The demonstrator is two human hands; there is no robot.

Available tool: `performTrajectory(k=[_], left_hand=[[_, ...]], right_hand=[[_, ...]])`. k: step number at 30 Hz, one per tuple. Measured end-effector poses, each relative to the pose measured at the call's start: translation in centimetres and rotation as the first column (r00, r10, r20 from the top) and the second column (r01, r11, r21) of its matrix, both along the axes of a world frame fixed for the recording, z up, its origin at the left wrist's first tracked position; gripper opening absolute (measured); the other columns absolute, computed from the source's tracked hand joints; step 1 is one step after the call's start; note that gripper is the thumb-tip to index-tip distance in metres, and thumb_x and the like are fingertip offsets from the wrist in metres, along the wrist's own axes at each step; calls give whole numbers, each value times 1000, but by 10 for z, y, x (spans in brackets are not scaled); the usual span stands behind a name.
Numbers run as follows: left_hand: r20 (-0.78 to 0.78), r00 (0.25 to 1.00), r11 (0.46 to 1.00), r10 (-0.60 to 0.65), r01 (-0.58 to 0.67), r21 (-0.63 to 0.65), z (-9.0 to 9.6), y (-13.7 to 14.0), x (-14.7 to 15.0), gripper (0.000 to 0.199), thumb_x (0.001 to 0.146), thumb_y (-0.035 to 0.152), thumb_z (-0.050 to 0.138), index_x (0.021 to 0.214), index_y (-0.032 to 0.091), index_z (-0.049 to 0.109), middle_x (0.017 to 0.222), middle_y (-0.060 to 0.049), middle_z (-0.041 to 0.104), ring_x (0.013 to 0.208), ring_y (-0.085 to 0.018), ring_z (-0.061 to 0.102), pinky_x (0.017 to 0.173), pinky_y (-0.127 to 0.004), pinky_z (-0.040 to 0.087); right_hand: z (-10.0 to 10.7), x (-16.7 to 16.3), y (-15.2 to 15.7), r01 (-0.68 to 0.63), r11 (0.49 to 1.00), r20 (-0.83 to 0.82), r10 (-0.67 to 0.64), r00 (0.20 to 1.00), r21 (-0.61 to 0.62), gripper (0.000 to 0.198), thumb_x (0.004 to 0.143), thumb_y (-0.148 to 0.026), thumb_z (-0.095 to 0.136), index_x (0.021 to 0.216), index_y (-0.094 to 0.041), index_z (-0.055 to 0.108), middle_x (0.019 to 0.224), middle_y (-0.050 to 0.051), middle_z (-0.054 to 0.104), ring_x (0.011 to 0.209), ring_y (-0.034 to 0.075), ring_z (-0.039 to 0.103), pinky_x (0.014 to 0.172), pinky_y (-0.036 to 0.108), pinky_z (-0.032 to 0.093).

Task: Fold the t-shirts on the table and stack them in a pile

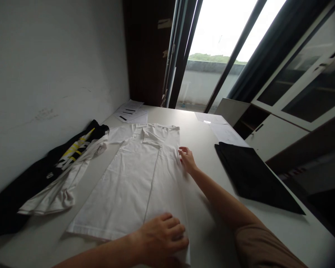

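Observation:
A white T-shirt (123,178) lies spread on the white table, its collar toward the window. The right side is folded inward, leaving a lengthwise edge down the middle of the body. At the shirt's right edge, partway down from the collar, my right hand (186,158) pinches the cloth. Near the hem at the lower right, my left hand (163,238) has its fingers curled over the same edge; its thumb and fingertips are hidden.
Left, against the wall, lie a black garment with yellow and white print (72,149) and a crumpled light garment (64,190). A folded black cloth (254,171) is at right. Papers (131,111) rest at the far end; more papers (226,132) lie far right.

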State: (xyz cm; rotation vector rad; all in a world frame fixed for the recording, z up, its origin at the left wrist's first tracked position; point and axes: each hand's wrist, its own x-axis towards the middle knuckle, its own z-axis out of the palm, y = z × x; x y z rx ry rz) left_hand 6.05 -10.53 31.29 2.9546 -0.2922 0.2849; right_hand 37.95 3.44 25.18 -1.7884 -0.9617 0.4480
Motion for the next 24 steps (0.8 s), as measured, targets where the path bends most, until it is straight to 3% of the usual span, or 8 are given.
performTrajectory(k=[3, 7, 9, 11, 14, 18, 24], left_hand=[[5, 1000, 998, -5, 5, 68, -7, -9, 5, 45, 92, 62, 61, 106, 19, 60, 99, -5, 65, 87, -23, 60, 73, -37, 46], [55, 998, 989, 30, -37, 142, -13, -20, 9, 27, 97, 47, 61, 92, 21, 56, 89, -3, 61, 78, -21, 57, 65, -35, 41], [71, 997, 986, 15, -27, 166, -13, -23, 10, 18, 96, 35, 63, 90, 21, 55, 87, -2, 61, 76, -20, 56, 64, -35, 40], [61, 998, 987, 1, -10, 159, -11, -25, 11, 15, 95, 32, 64, 92, 21, 55, 87, -1, 61, 76, -19, 57, 64, -34, 40], [19, 1000, 996, 12, -13, 87, -5, -26, 15, 16, 97, 36, 60, 94, 21, 56, 90, -1, 63, 77, -17, 59, 65, -32, 41], [-11, 1000, 1000, -13, 13, 15, -2, -33, 24, 16, 99, 37, 55, 98, 21, 57, 96, -1, 65, 83, -17, 62, 69, -31, 45], [-72, 997, 999, -32, 30, -33, -9, -44, 38, 20, 101, 41, 53, 104, 22, 58, 97, 0, 67, 84, -16, 65, 71, -30, 47]], right_hand=[[13, -4, -14, -6, 1000, -144, 2, 990, -29, 36, 89, -42, 60, 121, -25, 66, 123, 10, 57, 84, 16, 65, 62, 25, 57], [24, -2, -10, -199, 966, -396, 119, 910, -167, 39, 92, -35, 60, 130, -24, 62, 88, 4, 63, 60, 13, 59, 51, 22, 50], [26, 1, -1, -210, 953, -282, 144, 948, -220, 39, 94, -34, 58, 132, -24, 64, 84, 4, 65, 61, 14, 60, 56, 24, 52], [27, 6, 11, -112, 958, 14, 120, 993, -265, 39, 95, -33, 58, 131, -25, 67, 97, 7, 70, 77, 18, 67, 71, 29, 56], [31, 14, 30, 10, 945, 364, 115, 924, -326, 41, 96, -33, 55, 134, -25, 68, 123, 9, 70, 112, 24, 66, 96, 32, 51], [35, 21, 40, 2, 935, 418, 157, 895, -355, 47, 96, -30, 51, 142, -24, 63, 134, 7, 66, 123, 23, 62, 104, 31, 48], [23, 33, 27, 63, 954, 479, 90, 873, -294, 50, 92, -21, 48, 138, -21, 67, 133, 10, 68, 122, 26, 63, 106, 33, 46]])
